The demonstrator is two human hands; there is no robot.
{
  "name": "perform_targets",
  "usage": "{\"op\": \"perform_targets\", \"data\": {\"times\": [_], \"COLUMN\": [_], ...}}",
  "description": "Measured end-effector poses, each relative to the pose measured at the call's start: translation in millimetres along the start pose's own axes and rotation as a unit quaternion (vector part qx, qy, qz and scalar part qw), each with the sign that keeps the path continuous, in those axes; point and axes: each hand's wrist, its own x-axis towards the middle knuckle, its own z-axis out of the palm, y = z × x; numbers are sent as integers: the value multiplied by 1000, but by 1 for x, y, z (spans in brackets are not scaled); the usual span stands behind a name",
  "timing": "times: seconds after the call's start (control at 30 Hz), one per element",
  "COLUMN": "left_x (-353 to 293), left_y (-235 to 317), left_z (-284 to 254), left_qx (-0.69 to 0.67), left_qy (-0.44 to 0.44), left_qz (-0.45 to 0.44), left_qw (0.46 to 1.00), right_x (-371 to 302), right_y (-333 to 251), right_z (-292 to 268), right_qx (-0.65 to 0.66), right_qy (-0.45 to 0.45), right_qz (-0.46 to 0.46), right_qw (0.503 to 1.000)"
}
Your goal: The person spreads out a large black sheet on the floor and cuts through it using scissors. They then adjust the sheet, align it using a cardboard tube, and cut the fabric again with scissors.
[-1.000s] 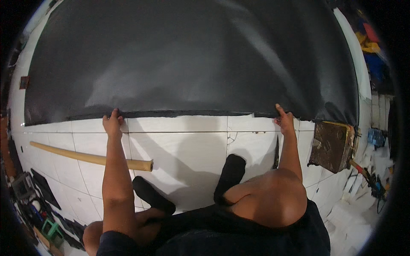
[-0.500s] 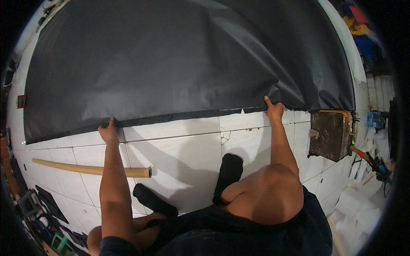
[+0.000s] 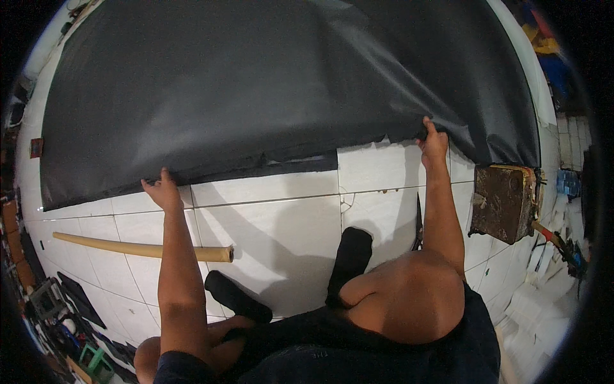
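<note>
A large black sheet, smooth and slightly shiny like vinyl or coated cloth, spreads over the far floor. My left hand grips its near edge at the left, thumb on top and the other fingers partly hidden beneath. Farther right, my right hand pinches the same edge and holds it pushed back from me. Creases run through the sheet beyond my right hand. Between the hands, a second dark layer sticks out from under the edge onto the tiles.
On the white tiled floor a tan cardboard tube lies at the left, near my dark-socked feet. A worn brown box-shaped block sits against the sheet's near right corner. A small reddish-brown block rests by its left edge. Clutter lines both sides.
My right hand has moved away from me and slightly right, carrying the sheet's edge back. More tile and the dark under layer show. My left hand has shifted slightly, still at the edge.
</note>
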Motion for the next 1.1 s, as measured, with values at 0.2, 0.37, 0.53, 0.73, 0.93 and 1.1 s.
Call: {"op": "perform_targets", "data": {"times": [0.2,0.37,0.53,0.73,0.93,1.1], "left_x": [-2,23,36,-20,-121,-132], "left_y": [47,-46,-41,13,12,9], "left_z": [-25,-28,-34,-5,55,63], "left_qx": [-182,-28,110,420,361,417], "left_qy": [8,-107,-129,-43,-267,-359], "left_qz": [55,29,48,221,431,373], "left_qw": [982,993,984,879,782,747], "right_x": [-42,-24,-37,-13,-7,-20], "right_y": [-44,71,59,65,75,44], "right_z": [-7,-26,-7,-28,-29,-35], "right_qx": [267,8,-60,-123,-168,-270], "right_qy": [-89,13,16,47,72,21], "right_qz": [-60,26,36,17,33,93], "right_qw": [958,1000,997,991,983,958]}}
